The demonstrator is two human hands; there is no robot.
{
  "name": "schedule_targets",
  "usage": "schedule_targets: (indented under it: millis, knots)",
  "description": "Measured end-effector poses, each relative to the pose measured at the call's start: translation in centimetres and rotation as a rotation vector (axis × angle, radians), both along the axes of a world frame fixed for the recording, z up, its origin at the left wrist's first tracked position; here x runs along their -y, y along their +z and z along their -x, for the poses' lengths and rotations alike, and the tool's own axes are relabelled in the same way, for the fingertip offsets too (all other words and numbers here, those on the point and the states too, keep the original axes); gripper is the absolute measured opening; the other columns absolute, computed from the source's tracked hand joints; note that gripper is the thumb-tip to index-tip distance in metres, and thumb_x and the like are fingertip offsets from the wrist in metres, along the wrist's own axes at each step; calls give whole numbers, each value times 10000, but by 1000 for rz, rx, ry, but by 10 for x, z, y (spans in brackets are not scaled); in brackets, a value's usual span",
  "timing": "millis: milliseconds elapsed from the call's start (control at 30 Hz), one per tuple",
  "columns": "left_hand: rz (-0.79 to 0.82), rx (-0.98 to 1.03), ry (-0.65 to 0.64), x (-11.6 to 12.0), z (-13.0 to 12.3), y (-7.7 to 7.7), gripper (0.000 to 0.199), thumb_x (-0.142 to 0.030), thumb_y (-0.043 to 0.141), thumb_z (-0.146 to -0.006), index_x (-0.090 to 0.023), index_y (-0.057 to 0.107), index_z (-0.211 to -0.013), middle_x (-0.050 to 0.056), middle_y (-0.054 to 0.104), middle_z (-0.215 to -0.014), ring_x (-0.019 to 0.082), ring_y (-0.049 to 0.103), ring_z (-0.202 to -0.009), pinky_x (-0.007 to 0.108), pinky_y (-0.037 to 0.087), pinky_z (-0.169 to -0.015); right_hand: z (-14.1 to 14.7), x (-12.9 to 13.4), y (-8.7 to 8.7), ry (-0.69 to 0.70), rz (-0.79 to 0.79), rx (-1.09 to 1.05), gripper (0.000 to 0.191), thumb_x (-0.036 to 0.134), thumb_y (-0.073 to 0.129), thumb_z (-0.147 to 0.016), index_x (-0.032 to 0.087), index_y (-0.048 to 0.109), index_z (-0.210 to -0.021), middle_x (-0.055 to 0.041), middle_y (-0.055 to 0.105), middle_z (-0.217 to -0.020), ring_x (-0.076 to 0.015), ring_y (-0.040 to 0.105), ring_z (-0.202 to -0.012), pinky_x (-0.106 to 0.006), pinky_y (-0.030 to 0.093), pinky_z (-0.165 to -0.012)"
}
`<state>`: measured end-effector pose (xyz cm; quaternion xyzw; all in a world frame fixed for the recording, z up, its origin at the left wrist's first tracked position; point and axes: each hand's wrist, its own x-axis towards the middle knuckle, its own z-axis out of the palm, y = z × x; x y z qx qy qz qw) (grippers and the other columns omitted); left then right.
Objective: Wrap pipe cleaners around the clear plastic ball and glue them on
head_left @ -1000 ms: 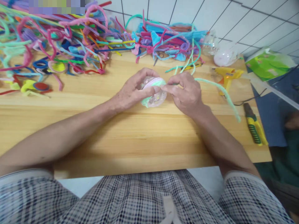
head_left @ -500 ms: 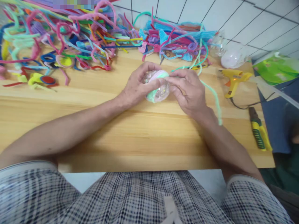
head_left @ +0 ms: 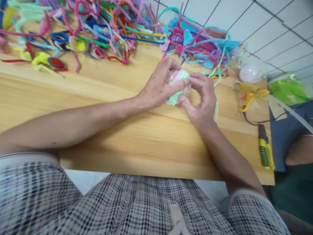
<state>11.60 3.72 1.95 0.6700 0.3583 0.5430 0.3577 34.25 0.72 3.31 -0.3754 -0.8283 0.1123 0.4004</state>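
Note:
A clear round ball (head_left: 174,98) with pale purple and mint green fuzzy strips around it is held above the wooden table (head_left: 137,140). My left hand (head_left: 158,85) grips it from the left, its thumb lying across the strips. On the right side, my right hand (head_left: 202,98) has its fingertips and thumb on the ball, with a gap between palm and ball. Behind that hand a mint green fuzzy stem (head_left: 216,109) hangs down. The fingers hide part of the ball.
Heaped colourful fuzzy stems (head_left: 97,32) fill the back. At right are clear balls (head_left: 248,73), a yellow glue gun (head_left: 251,94) with a cord, yellow-green pliers (head_left: 265,147) and a green package (head_left: 288,89). A person's arm (head_left: 299,151) shows at the right edge.
The view has shifted, and both hands and the ball appear farther right. My right thumb has moved down to the ball's lower edge. More of a person's arm shows at right.

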Motion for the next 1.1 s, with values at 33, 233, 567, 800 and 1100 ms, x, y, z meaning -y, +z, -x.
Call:
schedule_targets:
  millis: [33,233,567,800,1100]
  knots:
    - [4,-15,1,1,0,2,468,-719,803,-986,-310,637,-1143,51,771,-1227,322,706,-1220,508,602,-1070,1,0,-1,4,-9,-13,556,569,782,-1020,364,636,-1516,-115,691,-1567,-393,640,-1513,-717,576,-1245]
    - [-6,-71,17,3,-1,7,444,-674,784,-1007,-288,609,-1140,50,755,-1247,307,677,-1217,501,590,-1110,4,3,-3,11,5,-33,544,536,779,-1021,357,616,-1508,-128,669,-1553,-401,631,-1512,-712,618,-1185]
    - [-37,-102,28,6,-1,13,354,-612,752,-988,-306,605,-1086,62,726,-1215,349,694,-1203,612,594,-1119,4,5,0,2,-67,25,543,506,760,-1023,381,596,-1525,-129,673,-1550,-397,660,-1462,-676,682,-1089]
    - [20,-62,5,6,0,12,447,-666,828,-933,-311,622,-1111,84,722,-1226,382,665,-1266,597,580,-1151,3,5,-1,-8,-64,44,534,490,751,-1030,376,599,-1529,-139,678,-1564,-406,656,-1481,-689,679,-1102]
    - [3,-54,-33,2,2,10,446,-682,826,-945,-313,650,-1123,90,695,-1214,398,651,-1243,619,546,-1134,4,4,-2,10,-84,41,570,524,745,-1038,384,561,-1559,-137,662,-1575,-401,643,-1491,-695,655,-1140]
